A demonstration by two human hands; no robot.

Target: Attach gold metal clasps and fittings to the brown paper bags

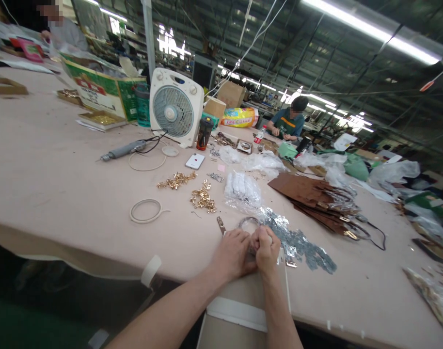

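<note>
The person's left hand (234,252) is to the left of the pile of shiny metal plates (301,245). It is bare, with round knuckles like little bumps. The right hand (267,249) is bare too, and it is right next to the pile, on its left side. Its thumb is short and thick. The left arm (181,310) is further left of the pile. It is bare and smooth, thin at the wrist and fatter lower down. The right arm (279,310), nearer the person than the pile, is just as bare. The fingernails are too small to see well.
</note>
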